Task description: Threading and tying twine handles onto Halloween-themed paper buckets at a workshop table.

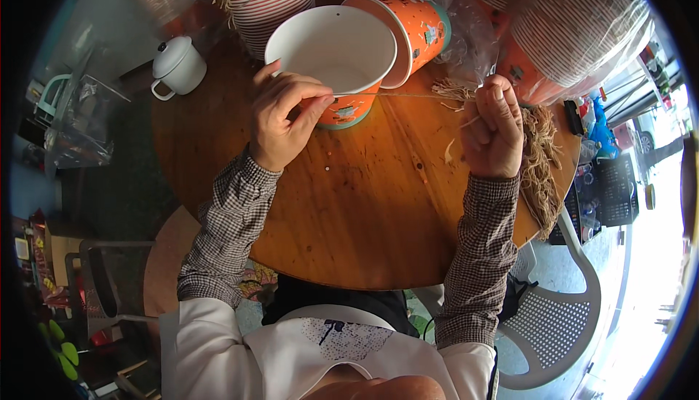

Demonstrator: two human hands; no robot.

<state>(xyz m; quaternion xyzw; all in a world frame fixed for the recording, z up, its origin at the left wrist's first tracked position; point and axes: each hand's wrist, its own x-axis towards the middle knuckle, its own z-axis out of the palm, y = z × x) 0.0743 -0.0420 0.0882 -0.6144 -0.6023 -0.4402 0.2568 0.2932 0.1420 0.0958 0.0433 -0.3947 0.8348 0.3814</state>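
A large paper bucket (331,43), white inside and orange outside, stands upright on the round wooden table (342,232). My left hand (287,112) is at its near left rim, thumb and forefinger pinched together on a thin brown twine (415,95) against the bucket's side. From there the twine runs nearly level and taut to my right hand (495,127), whose closed fingers grip its other part. A small hole shows in the bucket's far wall. Whether the twine passes through the near wall is hidden by my left fingers.
Another orange bucket (426,32) lies tilted behind. Stacks of nested buckets (273,6) and plastic-wrapped ones (582,28) stand at the back. A bundle of cut twine (539,167) hangs along the right edge. A white lidded mug (178,68) is at left, a grey chair (553,320) at right.
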